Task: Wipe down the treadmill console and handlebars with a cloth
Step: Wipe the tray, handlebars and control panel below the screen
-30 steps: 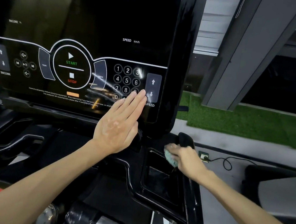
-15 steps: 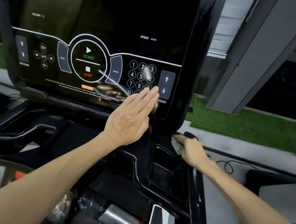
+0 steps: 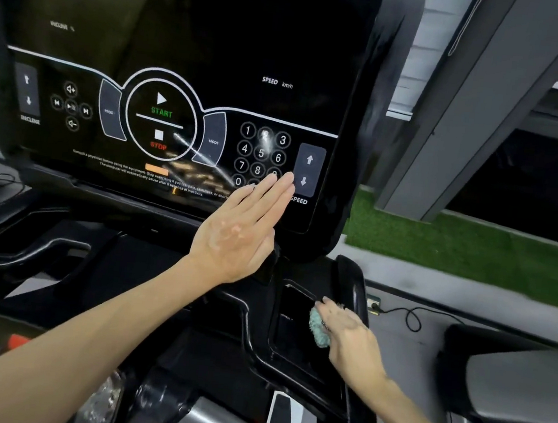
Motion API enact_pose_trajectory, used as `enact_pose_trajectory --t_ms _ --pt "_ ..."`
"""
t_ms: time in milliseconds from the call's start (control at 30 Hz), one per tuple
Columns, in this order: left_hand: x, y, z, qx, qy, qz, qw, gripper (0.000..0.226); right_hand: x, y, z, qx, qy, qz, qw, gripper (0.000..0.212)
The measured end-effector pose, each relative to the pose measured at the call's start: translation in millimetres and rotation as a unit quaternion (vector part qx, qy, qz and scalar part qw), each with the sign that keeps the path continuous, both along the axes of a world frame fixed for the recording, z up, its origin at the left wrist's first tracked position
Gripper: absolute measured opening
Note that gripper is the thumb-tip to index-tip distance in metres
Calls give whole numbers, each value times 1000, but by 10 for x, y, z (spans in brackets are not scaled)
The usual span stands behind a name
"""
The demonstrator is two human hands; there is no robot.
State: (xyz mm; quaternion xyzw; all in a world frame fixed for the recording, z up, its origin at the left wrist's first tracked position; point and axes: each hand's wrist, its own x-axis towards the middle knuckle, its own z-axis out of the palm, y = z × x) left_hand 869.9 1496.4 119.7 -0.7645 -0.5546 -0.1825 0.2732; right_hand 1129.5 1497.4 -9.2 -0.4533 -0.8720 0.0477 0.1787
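Likely soft, light and best held wadded, the teal cloth (image 3: 318,329) sits bunched in the grip of the right hand (image 3: 348,339), while the left hand (image 3: 237,234) lies flat and empty on the console (image 3: 186,29).

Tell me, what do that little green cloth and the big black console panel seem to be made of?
The cloth, held in the right hand, looks like pale green microfibre or chenille: its visible edge is nubby and fuzzy. The console panel looks like glossy black plastic or glass, since it mirrors bright light streaks; I cannot tell which.
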Motion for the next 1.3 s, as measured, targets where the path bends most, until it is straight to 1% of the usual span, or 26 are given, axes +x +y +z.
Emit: enact_pose_trajectory --t_ms 67,133,200,333,467,533,600,667,767,900,1000,1067,1133,1200,1233,1300 --pt "-3 8 -3 -3 -1 0 1000 60 -16 34 -19 -19 25 -1 999 52" --pt "-10 0 -19 -9 -1 0 1000 61 -22 32 -29 -17 44 -3 999 48" --pt "-11 -5 -23 -6 -2 0 1000 61 -52 0 -5 -25 85 -11 996 40" --pt "-3 2 -13 1 -3 -1 1000 59 -182 -91 34 -87 221 -96 967 34" --pt "-1 -5 -11 3 -8 -4 1000 58 -257 -131 63 -85 282 -143 945 31" --pt "-5 -6 -14 4 -6 -3 1000 58 -275 -118 68 -83 272 -138 949 34" --pt "-3 2 -11 7 -7 -3 1000 59 -338 -73 39 -72 240 -118 961 40" --pt "1 1 -11 5 -9 -4 1000 59 -496 -3 51 -69 235 -93 965 43" --pt "0 -1 -12 2 -8 -5 1000 59 -808 40 179 -95 268 -47 957 44" --pt "5 0 -13 3 -12 -7 1000 59 -888 -36 256 -131 315 -49 939 43" --pt "8 -5 -10 2 -21 -13 1000 59 -765 -256 239 -160 296 -45 941 42" --pt "7 -11 -17 2 -26 -16 1000 59 -646 -443 216 -209 283 -35 935 42" --pt "1 -4 -14 4 -25 -17 1000 59 -578 -529 234 -259 285 -29 922 40" --pt "0 -4 -13 3 -22 -16 1000 59 -596 -475 272 -273 299 -53 913 37" --pt "0 -4 -13 2 -21 -17 1000 59 -644 -422 304 -273 316 -76 905 32" --pt "-4 -7 -14 0 -22 -17 1000 59 -771 -293 396 -249 353 -129 892 13"
